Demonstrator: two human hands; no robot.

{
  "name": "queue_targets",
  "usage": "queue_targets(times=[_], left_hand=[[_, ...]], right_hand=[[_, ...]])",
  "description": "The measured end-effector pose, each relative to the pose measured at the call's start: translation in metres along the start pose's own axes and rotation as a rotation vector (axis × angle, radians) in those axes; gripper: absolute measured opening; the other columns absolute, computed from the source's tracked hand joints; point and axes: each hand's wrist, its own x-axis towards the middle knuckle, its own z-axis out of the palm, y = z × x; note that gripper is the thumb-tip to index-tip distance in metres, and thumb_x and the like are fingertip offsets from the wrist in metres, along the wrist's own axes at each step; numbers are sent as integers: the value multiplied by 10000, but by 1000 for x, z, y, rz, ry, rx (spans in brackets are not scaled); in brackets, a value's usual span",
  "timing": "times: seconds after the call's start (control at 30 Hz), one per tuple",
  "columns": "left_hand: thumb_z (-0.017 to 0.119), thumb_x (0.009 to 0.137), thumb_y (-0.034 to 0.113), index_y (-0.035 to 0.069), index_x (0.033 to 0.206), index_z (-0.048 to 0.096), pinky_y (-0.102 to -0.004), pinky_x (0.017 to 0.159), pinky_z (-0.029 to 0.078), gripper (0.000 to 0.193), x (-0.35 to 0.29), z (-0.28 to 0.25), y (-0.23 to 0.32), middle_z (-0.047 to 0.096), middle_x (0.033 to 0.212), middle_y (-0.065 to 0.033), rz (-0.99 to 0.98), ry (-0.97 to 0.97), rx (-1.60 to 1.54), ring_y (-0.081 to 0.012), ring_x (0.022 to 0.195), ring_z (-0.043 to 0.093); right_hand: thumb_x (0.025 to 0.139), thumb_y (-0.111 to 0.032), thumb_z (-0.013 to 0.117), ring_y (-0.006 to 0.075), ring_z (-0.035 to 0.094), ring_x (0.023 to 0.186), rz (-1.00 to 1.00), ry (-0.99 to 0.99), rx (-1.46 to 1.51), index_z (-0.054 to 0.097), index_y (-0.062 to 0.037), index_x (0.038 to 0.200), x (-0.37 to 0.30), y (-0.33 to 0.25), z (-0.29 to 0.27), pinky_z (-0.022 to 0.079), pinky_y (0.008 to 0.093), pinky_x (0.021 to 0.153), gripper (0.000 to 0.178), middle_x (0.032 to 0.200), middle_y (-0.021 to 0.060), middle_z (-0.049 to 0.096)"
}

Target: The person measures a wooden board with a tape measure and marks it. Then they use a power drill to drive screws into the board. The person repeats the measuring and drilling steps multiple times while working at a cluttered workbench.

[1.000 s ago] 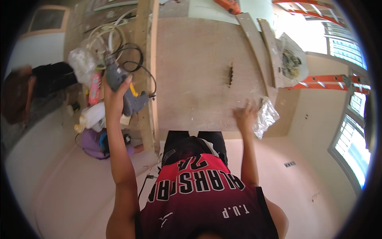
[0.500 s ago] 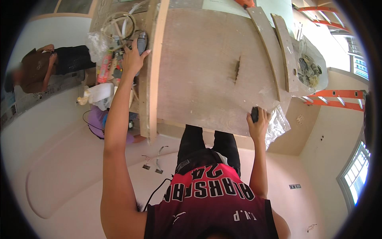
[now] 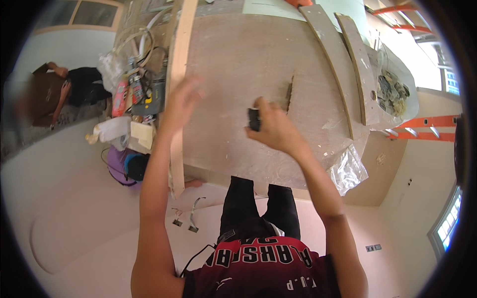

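Observation:
My right hand point(image 3: 278, 128) is closed around a small black block-shaped object point(image 3: 254, 119), held over the wide wooden board point(image 3: 233, 64); its exact kind cannot be made out. Just beyond that hand a dark, jagged-edged slit or strip point(image 3: 290, 92) shows on the board. My left hand point(image 3: 182, 105) is above the long pale wooden strip point(image 3: 180, 59) along the board's left side. Motion smears its fingers, and nothing shows clearly in them.
Left of the strip lie several tools, among them a yellow-and-black one point(image 3: 155, 102), beside a red bottle point(image 3: 119, 99). Curved planks point(image 3: 330, 64) and a bag of rubble point(image 3: 392, 92) are at right, near orange ladders point(image 3: 422, 134). Two people are at left, one crouching in purple point(image 3: 117, 166).
My right hand has carried the black object from the board's near right corner leftward and away from me. My left hand has left the grey power tool and moved right and nearer.

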Motion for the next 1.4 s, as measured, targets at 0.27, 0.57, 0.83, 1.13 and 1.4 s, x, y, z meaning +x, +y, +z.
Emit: queue_targets(times=[0.27,0.57,0.83,1.13,1.4], left_hand=[[744,941,-29,45,1217,637,-293,879,571,305,-51,83,33,636,1118,-17,-298,-163,-809,-128,1074,639],[664,988,39,73,1271,613,-354,952,499,290,-20,50,28,615,1099,-60,-83,-560,-315,-205,1075,610],[686,899,43,13,1000,696,-443,1055,439,107,93,-71,-75,591,1238,-114,458,-268,663,-347,1244,512],[719,852,113,67,929,760,-434,1017,365,99,146,-55,-76,631,1000,-57,417,-543,915,-273,1127,520],[703,804,28,8,918,762,-430,963,372,130,146,-36,-91,639,879,-111,382,-724,851,-291,985,566]], right_hand=[[792,-200,798,504,675,886,-88,-37,166,422,22,1239,4,5,36,553,539,762,625,817,270,676],[863,-228,836,393,744,881,104,-149,99,454,-132,1423,-22,45,-20,584,448,807,685,967,212,747],[949,-204,727,277,717,990,199,238,-290,693,-79,1303,-40,142,-124,549,396,900,377,1123,154,736],[969,-268,654,296,627,1139,276,265,-631,712,-107,1272,-5,141,-118,475,426,1038,348,1154,91,696],[987,-293,710,263,636,1095,247,275,-706,751,-82,1195,6,149,-118,509,421,993,299,1120,82,717]])
